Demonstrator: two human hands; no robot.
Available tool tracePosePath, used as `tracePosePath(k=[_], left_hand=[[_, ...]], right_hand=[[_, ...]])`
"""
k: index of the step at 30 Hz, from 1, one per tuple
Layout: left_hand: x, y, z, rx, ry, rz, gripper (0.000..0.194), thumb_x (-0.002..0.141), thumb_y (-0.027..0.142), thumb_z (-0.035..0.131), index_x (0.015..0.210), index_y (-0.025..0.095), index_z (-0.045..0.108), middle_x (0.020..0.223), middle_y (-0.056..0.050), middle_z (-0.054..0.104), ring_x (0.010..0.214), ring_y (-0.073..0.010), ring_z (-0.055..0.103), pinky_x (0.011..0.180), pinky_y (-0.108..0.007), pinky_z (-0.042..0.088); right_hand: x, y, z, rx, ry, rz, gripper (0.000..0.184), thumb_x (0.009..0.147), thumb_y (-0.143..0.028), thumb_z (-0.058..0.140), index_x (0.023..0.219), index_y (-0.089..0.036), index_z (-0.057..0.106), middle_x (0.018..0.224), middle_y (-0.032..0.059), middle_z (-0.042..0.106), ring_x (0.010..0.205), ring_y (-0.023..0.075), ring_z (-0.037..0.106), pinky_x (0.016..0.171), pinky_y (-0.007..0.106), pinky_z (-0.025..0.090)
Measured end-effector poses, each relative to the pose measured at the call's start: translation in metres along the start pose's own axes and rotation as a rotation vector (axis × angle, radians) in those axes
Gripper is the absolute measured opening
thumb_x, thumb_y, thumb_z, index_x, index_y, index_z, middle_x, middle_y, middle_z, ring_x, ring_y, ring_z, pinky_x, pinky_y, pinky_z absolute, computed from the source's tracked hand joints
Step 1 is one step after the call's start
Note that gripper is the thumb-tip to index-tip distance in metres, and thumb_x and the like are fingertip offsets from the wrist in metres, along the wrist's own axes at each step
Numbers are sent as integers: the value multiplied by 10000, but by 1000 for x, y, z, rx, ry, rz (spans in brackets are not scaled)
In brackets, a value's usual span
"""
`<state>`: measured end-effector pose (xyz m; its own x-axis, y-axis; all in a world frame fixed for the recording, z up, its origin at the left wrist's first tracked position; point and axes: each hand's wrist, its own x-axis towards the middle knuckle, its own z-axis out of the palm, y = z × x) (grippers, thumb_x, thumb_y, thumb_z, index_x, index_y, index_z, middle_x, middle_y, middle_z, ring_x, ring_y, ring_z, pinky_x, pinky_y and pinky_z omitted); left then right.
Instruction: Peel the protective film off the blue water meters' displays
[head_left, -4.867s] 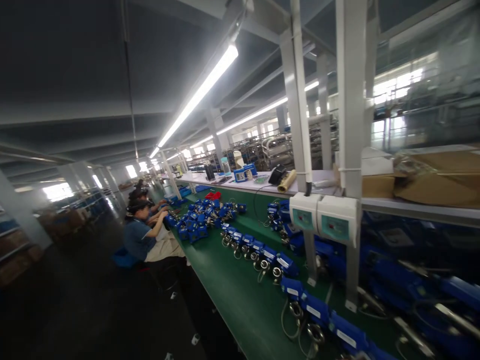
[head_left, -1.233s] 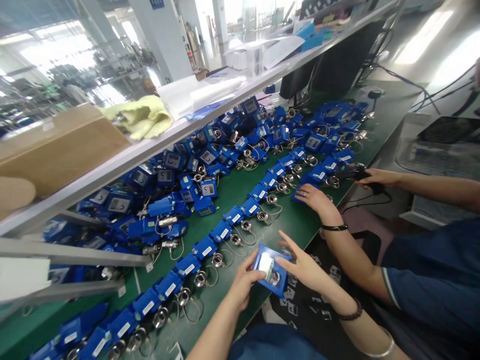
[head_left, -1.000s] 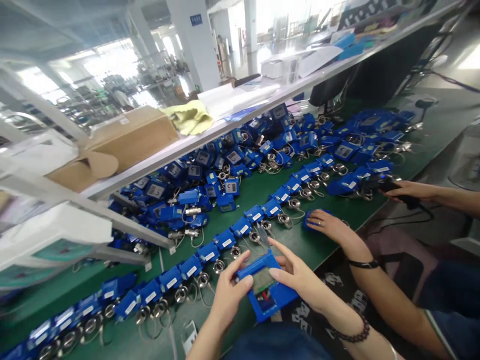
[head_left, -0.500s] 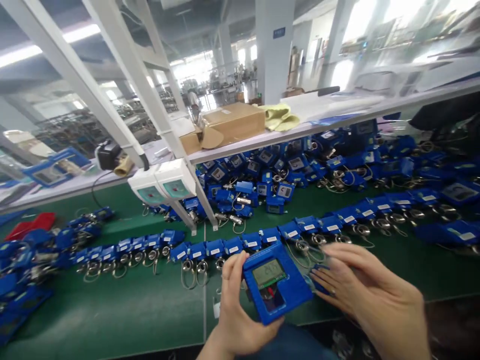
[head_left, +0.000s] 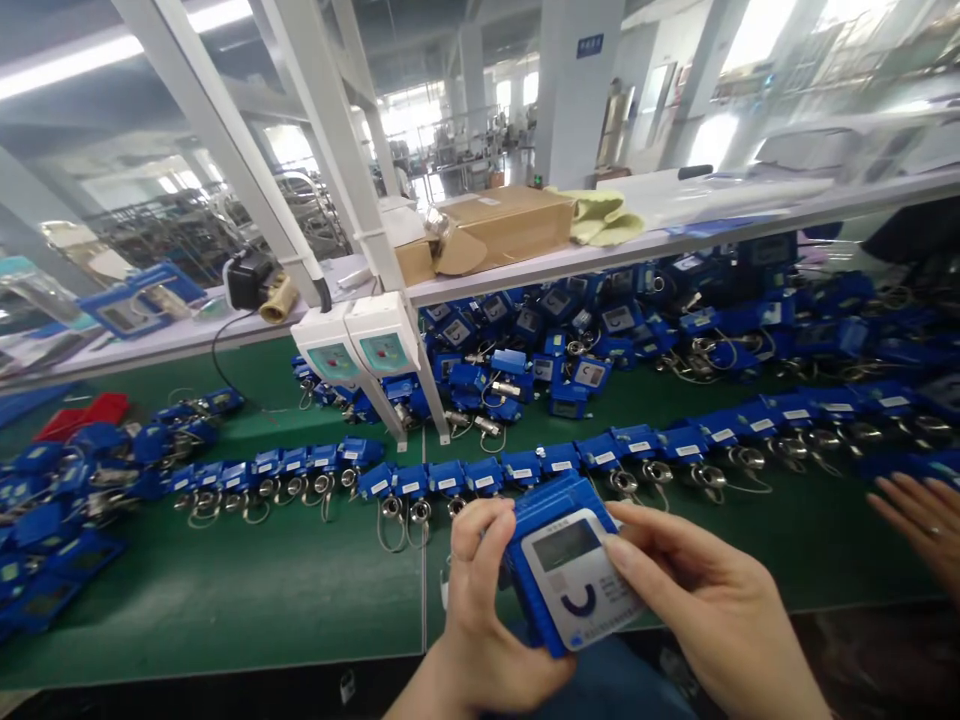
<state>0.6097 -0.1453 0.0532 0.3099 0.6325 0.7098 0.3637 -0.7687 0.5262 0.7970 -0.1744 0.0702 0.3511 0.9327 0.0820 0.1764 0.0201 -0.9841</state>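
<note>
A blue device with a white front panel and small screen (head_left: 571, 574) is held low in the middle, above the near edge of the green bench (head_left: 225, 590). My left hand (head_left: 480, 610) grips its left side, thumb and fingers wrapped on the casing. My right hand (head_left: 697, 600) holds its right side, with fingertips pressing on the white panel. Just behind the device, a row of blue units with metal rings (head_left: 480, 475) runs across the bench.
A heap of blue units (head_left: 562, 340) lies under the white shelf (head_left: 675, 240), which carries a cardboard box (head_left: 495, 228) and a yellow cloth (head_left: 604, 215). Two white socket boxes (head_left: 360, 350) hang on a slanted post. Another person's hand (head_left: 919, 515) rests at the right edge.
The view swung from the hall down and left onto the bench. The blue device now shows a white front panel where a bare green screen showed; my right hand closed onto it.
</note>
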Motion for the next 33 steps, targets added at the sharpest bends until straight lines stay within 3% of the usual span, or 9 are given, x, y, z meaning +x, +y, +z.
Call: tracePosePath(k=[5, 17, 23, 33], left_hand=[[0, -3, 0, 2, -10, 15, 953, 532, 182, 701, 1373, 182, 252, 1238, -161, 430, 1153, -317, 467, 968, -479, 437], [1, -6, -2, -15, -2, 46, 854, 539, 181, 706, 1301, 198, 322, 1252, -169, 411, 1153, -326, 467, 941, -501, 445], [4, -5, -3, 13, -7, 78, 632, 518, 143, 660, 1103, 214, 431, 1264, -139, 402, 1155, -304, 463, 940, -481, 451], [3, 1, 0, 71, -32, 68, 570, 528, 116, 655, 1047, 199, 437, 1253, -138, 401, 1159, -295, 456, 958, -473, 438]], right_hand=[[-2, -7, 5, 8, 59, 19, 318, 624, -447, 731, 823, -200, 754, 630, 58, 691, 482, 176, 581, 398, 253, 501], [-1, -12, 8, -57, 44, -23, 238, 657, -404, 705, 752, -188, 737, 663, 59, 711, 494, 172, 588, 432, 256, 508], [-4, -9, 4, -118, 3, -76, 191, 711, -362, 679, 797, -198, 725, 654, 33, 683, 506, 146, 563, 456, 231, 488], [5, -17, 4, -209, -37, -184, 202, 764, -270, 593, 924, -193, 690, 542, -30, 557, 467, 110, 456, 430, 204, 424]])
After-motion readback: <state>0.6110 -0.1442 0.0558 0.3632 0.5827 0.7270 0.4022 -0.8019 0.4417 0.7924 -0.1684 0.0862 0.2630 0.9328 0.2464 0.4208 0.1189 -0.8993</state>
